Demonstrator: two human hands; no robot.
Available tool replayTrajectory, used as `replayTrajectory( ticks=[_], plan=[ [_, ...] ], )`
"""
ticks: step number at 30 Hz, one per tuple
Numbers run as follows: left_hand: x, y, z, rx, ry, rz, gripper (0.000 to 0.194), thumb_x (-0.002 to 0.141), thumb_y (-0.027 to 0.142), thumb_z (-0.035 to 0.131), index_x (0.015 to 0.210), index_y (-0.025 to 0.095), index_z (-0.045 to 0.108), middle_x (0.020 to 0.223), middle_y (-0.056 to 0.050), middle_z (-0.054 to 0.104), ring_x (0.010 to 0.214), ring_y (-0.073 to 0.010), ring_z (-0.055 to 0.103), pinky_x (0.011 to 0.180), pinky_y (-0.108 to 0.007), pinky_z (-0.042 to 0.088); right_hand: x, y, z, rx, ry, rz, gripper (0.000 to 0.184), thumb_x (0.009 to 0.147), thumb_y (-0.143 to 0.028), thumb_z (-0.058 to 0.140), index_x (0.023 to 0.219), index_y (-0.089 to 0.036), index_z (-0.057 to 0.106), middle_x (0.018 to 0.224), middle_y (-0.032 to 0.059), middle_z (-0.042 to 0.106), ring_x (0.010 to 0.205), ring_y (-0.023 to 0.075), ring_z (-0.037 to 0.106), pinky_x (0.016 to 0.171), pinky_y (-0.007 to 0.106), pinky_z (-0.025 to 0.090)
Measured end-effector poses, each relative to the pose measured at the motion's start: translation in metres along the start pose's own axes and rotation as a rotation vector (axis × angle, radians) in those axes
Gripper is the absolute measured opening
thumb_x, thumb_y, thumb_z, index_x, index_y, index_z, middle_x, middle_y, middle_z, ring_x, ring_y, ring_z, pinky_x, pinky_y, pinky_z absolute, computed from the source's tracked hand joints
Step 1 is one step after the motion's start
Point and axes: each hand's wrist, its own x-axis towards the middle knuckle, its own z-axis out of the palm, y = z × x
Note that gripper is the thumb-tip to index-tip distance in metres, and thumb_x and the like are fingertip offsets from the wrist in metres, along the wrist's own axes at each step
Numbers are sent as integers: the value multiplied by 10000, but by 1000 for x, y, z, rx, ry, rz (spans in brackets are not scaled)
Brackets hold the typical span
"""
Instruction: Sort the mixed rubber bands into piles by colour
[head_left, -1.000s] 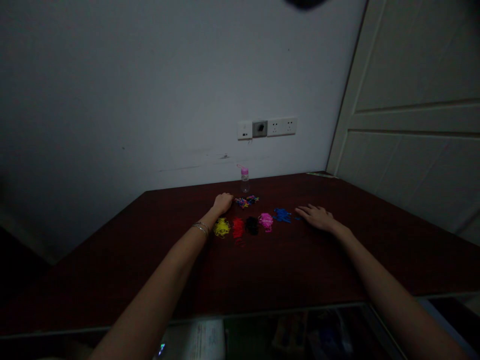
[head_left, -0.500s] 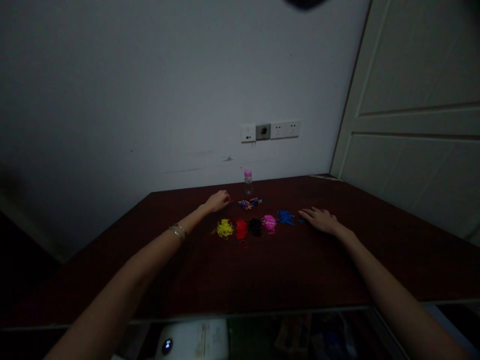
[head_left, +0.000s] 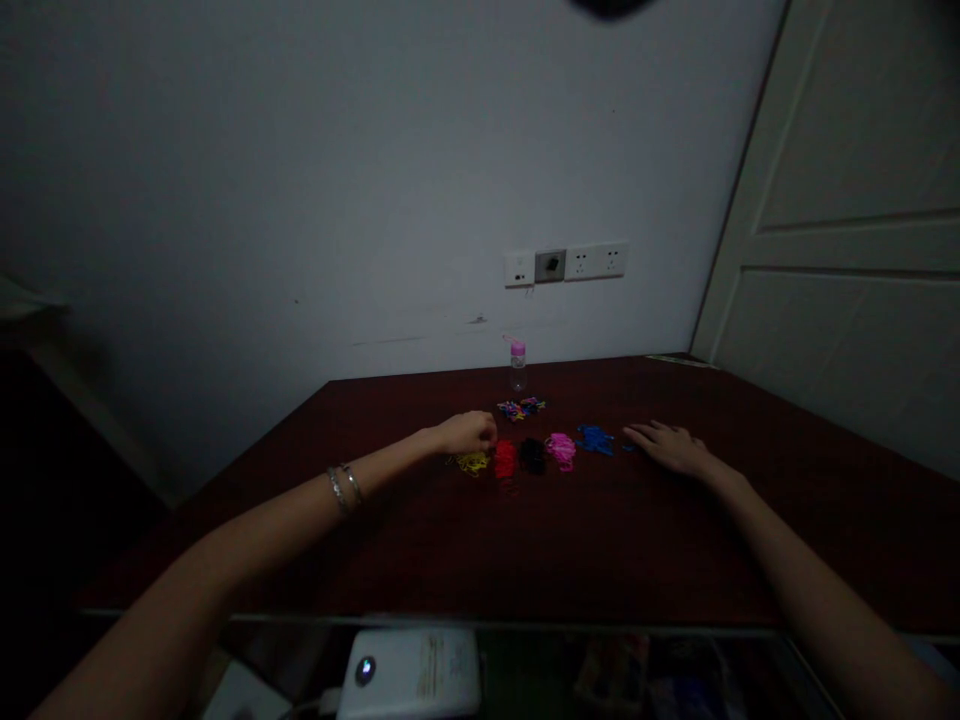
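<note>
Left hand (head_left: 466,433) — now over yellow pile (head_left: 473,464)

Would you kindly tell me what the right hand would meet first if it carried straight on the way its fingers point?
The right hand would probably meet the blue pile first, perhaps only at its far edge; depth is hard to judge in this dim view.

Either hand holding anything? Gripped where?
Left hand: can't tell, fingers curled by the yellow pile. Right hand: nothing visibly held, fingers extended.
</note>
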Motion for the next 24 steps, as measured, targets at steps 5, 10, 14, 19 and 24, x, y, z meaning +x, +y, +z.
replayTrajectory(
  ticks=[5,10,14,19,24],
  plan=[
    [-1,12,7,50,-16,32,112,745,195,550,776,186,657,916,-43,629,825,-148,570,719,-205,425,1,2,0,-16,-27,-2,681,785,-708,204,1283,-344,492,1401,91,389,1249,413,339,917,653,296],
    [0,12,7,-30,7,33,159,767,247,538,838,176,661,955,-52,623,850,-146,567,739,-207,424,1,1,-2,-18,-46,12,692,778,-720,197,1293,-351,478,1413,79,373,1255,416,328,924,646,294],
    [4,-14,10,-74,117,-61,218,788,277,504,866,158,668,934,-60,632,848,-148,571,787,-219,423,-1,-2,-3,-19,-44,16,701,774,-725,204,1293,-344,481,1410,85,377,1248,420,334,923,641,297],
    [8,-59,27,-59,273,-346,259,797,252,468,875,125,680,918,-88,645,838,-167,579,788,-245,431,-2,-3,-3,-29,-24,14,702,772,-723,217,1285,-332,492,1399,91,391,1224,427,361,924,649,286],
    [8,-79,54,-104,450,-609,262,812,220,452,892,121,681,942,-90,664,875,-167,586,819,-245,428,-6,-7,-6,-61,-30,9,688,800,-695,188,1296,-317,478,1395,100,393,1236,412,349,928,630,295]
  ],
)
